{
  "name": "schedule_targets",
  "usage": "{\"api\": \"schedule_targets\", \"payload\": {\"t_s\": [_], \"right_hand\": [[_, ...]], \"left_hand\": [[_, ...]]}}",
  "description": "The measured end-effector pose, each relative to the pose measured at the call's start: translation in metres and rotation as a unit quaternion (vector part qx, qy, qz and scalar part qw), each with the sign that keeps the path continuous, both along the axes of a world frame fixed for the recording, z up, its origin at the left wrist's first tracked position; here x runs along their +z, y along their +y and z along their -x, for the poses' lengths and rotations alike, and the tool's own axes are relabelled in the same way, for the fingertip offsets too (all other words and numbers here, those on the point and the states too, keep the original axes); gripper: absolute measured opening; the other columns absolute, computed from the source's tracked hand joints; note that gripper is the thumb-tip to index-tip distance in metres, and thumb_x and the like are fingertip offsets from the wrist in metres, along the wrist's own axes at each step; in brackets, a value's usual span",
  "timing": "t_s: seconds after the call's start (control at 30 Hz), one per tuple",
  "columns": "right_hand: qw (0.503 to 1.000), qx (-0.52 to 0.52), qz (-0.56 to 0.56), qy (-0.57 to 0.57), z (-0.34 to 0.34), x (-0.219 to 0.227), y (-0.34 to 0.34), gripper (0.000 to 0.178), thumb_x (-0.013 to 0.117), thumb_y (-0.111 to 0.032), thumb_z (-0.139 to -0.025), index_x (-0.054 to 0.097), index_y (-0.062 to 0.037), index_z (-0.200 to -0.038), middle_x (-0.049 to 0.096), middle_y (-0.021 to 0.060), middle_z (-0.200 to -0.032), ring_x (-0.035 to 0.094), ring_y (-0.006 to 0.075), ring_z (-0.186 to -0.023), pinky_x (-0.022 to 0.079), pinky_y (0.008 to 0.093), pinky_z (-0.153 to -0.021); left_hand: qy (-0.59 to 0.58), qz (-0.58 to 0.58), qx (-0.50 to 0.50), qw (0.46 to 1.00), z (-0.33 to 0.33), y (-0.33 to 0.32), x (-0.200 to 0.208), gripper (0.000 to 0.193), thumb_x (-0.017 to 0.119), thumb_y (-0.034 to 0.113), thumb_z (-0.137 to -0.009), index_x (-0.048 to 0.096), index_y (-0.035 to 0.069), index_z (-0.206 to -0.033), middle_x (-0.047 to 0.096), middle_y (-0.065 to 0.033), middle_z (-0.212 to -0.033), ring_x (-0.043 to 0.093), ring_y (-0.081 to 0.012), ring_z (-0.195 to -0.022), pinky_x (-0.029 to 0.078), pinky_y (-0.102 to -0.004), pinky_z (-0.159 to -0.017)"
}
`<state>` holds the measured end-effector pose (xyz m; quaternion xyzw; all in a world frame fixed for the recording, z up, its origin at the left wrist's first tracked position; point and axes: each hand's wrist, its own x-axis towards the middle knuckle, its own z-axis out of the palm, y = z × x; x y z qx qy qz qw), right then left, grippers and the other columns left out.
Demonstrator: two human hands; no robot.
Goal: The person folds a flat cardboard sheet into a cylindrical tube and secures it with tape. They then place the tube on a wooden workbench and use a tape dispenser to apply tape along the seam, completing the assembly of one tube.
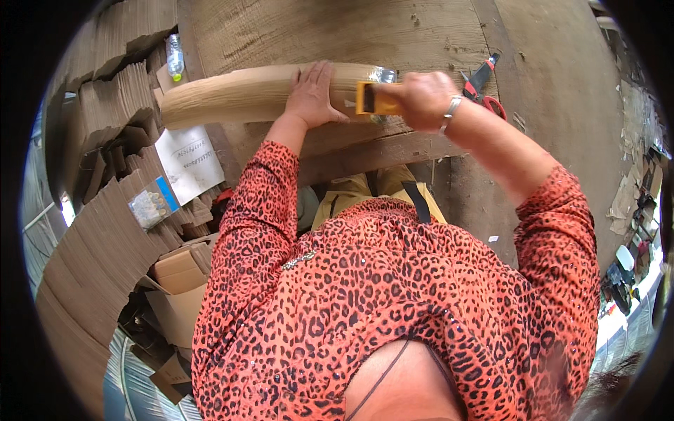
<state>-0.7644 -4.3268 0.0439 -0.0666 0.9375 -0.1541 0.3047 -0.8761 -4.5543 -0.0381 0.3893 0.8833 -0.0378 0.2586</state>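
Note:
A long, light brown cardboard piece (pixel 232 88) lies across the wooden table, its shape bent by the lens. My left hand (pixel 311 97) rests flat on its middle, fingers stretched out and thumb apart. Something clear and shiny, like tape (pixel 381 73), covers part of its right end. In my right hand (pixel 425 99) is a yellow and black hand tool (pixel 368 98), held at that end of the cardboard. Motion blurs the tool and the hand a little, and I cannot tell its exact kind. Red-handled scissors (pixel 477 81) lie just beyond my right wrist.
Tall stacks of flat cardboard (pixel 91 238) line the left side. On them lie a white paper sheet (pixel 188 163) and a clear bag with a blue strip (pixel 153 205). A plastic bottle (pixel 174 57) lies at the far left. Assorted items (pixel 625 270) crowd the right edge.

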Motion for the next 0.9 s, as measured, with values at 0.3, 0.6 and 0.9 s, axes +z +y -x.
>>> {"api": "schedule_targets", "payload": {"t_s": [0.3, 0.6, 0.9], "right_hand": [[0.976, -0.125, 0.060, 0.170, -0.064, -0.065, 0.069, 0.069, 0.072, -0.016, -0.071, 0.051, -0.0339, -0.134, 0.060, 0.0058, -0.090, 0.065, 0.0275, -0.081, 0.056, 0.0418, -0.071], [0.909, -0.304, 0.254, 0.129, -0.043, -0.102, 0.073, 0.060, 0.069, -0.024, -0.077, 0.052, -0.0308, -0.134, 0.067, 0.0112, -0.110, 0.066, 0.0312, -0.097, 0.053, 0.0389, -0.084], [0.667, -0.508, 0.530, 0.129, -0.040, -0.175, 0.037, 0.069, 0.074, -0.020, -0.073, 0.050, -0.0173, -0.138, 0.063, 0.0089, -0.124, 0.061, 0.0176, -0.107, 0.047, 0.0292, -0.092]], "left_hand": [[0.131, -0.138, -0.215, 0.958, -0.011, 0.004, -0.002, 0.117, 0.081, 0.054, -0.063, 0.018, 0.013, -0.153, 0.021, -0.0087, -0.158, 0.017, -0.0291, -0.147, 0.012, -0.0487, -0.119], [0.081, -0.026, -0.194, 0.977, 0.002, 0.071, 0.036, 0.111, 0.081, 0.054, -0.062, 0.029, 0.007, -0.148, 0.029, -0.0126, -0.153, 0.027, -0.0296, -0.142, 0.021, -0.0485, -0.115], [-0.124, -0.040, -0.136, 0.982, 0.097, 0.131, 0.035, 0.091, 0.085, 0.040, -0.057, 0.049, 0.013, -0.136, 0.056, -0.0099, -0.132, 0.054, -0.0260, -0.122, 0.042, -0.0341, -0.104]]}}
